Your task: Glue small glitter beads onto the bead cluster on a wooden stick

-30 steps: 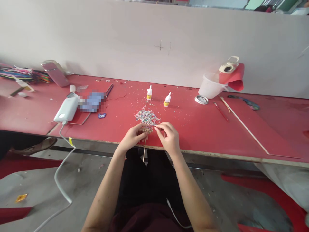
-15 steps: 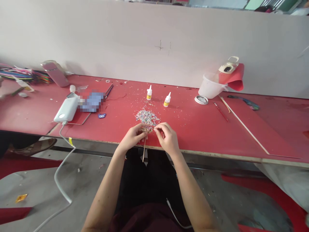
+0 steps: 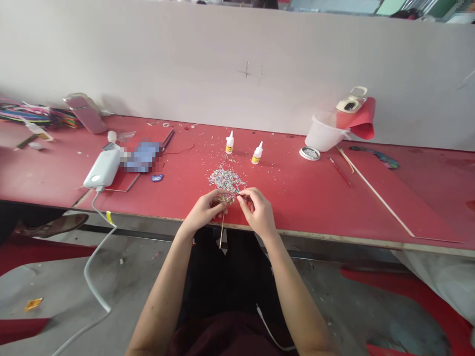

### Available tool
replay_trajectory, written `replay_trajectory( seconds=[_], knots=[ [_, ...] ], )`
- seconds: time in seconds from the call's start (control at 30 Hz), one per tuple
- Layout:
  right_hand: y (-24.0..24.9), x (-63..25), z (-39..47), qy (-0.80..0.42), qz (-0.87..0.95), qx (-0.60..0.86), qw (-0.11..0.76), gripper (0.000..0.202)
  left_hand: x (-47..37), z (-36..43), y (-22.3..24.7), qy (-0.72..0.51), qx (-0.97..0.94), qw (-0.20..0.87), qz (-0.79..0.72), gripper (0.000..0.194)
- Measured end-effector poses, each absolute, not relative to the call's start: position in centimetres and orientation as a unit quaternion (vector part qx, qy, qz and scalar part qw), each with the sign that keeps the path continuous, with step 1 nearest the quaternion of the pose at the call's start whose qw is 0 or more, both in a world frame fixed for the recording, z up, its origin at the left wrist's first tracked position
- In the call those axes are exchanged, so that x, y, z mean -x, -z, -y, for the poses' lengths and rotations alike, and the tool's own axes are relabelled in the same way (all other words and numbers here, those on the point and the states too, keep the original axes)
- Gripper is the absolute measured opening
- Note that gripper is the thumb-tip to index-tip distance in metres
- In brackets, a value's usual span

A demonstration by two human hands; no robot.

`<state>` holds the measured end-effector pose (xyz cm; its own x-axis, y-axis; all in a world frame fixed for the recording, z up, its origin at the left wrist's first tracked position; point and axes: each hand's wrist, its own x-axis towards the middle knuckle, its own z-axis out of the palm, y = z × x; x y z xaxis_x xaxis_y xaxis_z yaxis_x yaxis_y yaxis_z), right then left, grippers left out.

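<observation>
My left hand [image 3: 205,209] is closed around a small gold-coloured ornament [image 3: 226,199] at the table's front edge. From it a thin stick [image 3: 221,232] points down over my lap, perhaps one piece with the ornament. Fingertips of my right hand [image 3: 257,208] are pinched beside the ornament on a tiny dark, thin thing that I cannot make out. Just beyond both hands lies a loose heap of small multicoloured sparkling bits [image 3: 224,179]. Two small white bottles with yellow labels, one left [image 3: 229,143] and one right [image 3: 257,154], stand behind the heap.
On the red table [image 3: 297,202], a white power bank [image 3: 103,168] with a cable lies left, near a pink bottle [image 3: 86,113]. At right stand a translucent tub [image 3: 323,132] and a round lid of bits [image 3: 309,153]. A red pen [image 3: 339,172] lies nearby.
A blurred shape at the far left edge of the table has gone out of view. My right fingertips have shifted very slightly; my left hand stays in place.
</observation>
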<state>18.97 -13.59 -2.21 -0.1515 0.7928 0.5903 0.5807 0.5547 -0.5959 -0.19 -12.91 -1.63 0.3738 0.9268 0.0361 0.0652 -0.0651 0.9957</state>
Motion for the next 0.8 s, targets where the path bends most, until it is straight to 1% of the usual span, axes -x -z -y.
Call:
replay_trajectory(
  seconds=[0.4, 0.8],
  knots=[
    [2.02, -19.06, 13.58, -0.143, 0.746, 0.457, 0.462, 0.015, 0.21, 12.94, 1.56, -0.386, -0.618, 0.552, -0.406, 0.038],
    [1.72, -19.18, 13.66, -0.146, 0.754, 0.443, 0.463, 0.013, 0.08, 13.04, 1.16, -0.39, -0.612, 0.556, -0.406, 0.036]
  ],
)
